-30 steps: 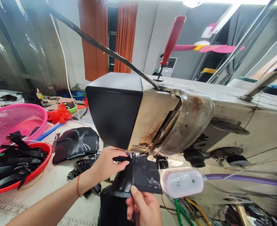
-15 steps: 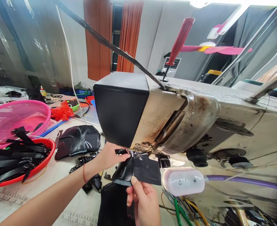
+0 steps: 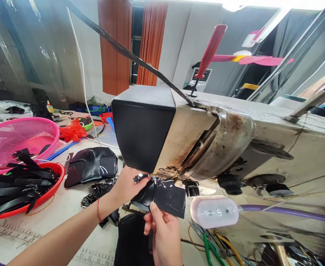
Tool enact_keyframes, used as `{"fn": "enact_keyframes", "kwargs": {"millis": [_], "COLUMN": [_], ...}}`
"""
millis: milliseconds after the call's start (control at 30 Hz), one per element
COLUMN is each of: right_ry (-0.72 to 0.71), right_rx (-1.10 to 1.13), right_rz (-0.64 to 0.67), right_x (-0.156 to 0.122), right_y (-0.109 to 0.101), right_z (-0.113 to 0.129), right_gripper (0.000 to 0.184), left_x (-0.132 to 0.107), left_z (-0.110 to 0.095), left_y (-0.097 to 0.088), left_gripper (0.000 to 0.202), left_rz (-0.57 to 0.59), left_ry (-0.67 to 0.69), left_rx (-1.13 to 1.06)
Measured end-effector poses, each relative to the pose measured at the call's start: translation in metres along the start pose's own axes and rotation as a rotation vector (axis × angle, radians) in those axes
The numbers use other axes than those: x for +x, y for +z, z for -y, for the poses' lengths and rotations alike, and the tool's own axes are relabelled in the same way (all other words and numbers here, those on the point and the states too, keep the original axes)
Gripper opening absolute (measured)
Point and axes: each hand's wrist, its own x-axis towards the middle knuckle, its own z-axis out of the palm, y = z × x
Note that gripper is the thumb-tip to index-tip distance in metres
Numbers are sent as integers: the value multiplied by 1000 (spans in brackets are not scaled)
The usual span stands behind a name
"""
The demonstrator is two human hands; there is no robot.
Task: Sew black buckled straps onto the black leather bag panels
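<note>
Orange curtains (image 3: 151,44) hung at the back, their tops cut off by the frame, and a pink fan (image 3: 267,61) showed beyond the sewing machine (image 3: 188,125). A glossy black panel (image 3: 170,197) lay beneath the machine, its far edge lost from sight and the needle too small to make out. The right hand (image 3: 165,232) pinched the panel's near edge between thumb and fingers, its wrist cut off at the bottom. The left hand (image 3: 127,184) had its thumb at the panel's left part; its fingertips were hidden behind the machine, so whether it gripped anything could not be told. Black material (image 3: 131,240) below was partly covered by the right hand. Leftward, a red basin (image 3: 61,181), cropped by the edge, held tangled black straps (image 3: 18,188).
</note>
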Motion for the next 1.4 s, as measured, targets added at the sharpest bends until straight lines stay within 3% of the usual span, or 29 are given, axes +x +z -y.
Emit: {"fn": "enact_keyframes", "kwargs": {"millis": [67, 100, 233, 400, 633, 800, 967, 1167, 1400], "right_ry": [-8, -11, -19, -38, 114, 170, 83, -14, -49], "right_rx": [-19, -33, -69, -106, -19, 81, -18, -146, -192], "right_rz": [19, 19, 11, 26, 231, 58, 1, 8, -11], "right_x": [1, 2, 4, 6, 7, 11, 11, 10, 12], "right_y": [-2, -2, -2, -2, -1, 8, 4, -5, -3], "right_z": [-2, -2, 4, 10, 23, 36, 35, 22, 22], "right_gripper": [46, 47, 51, 53, 49, 33, 38, 48, 49], "left_x": [-10, -16, -32, -31, -32, -25, -19, -20, -13], "left_z": [-6, -11, -24, -19, -2, -12, -18, -12, -7], "left_y": [-5, -8, -17, -10, -9, -23, -32, -30, -28], "left_gripper": [11, 8, 23, 21, 17, 12, 10, 16, 14], "left_rz": [-128, -139, 74, -9, -77, 2, 62, 65, 66], "left_ry": [84, 161, 468, 620, 757, 888, 905, 911, 920], "left_rx": [76, 90, 182, 390, 382, 408, 441, 406, 432]}}
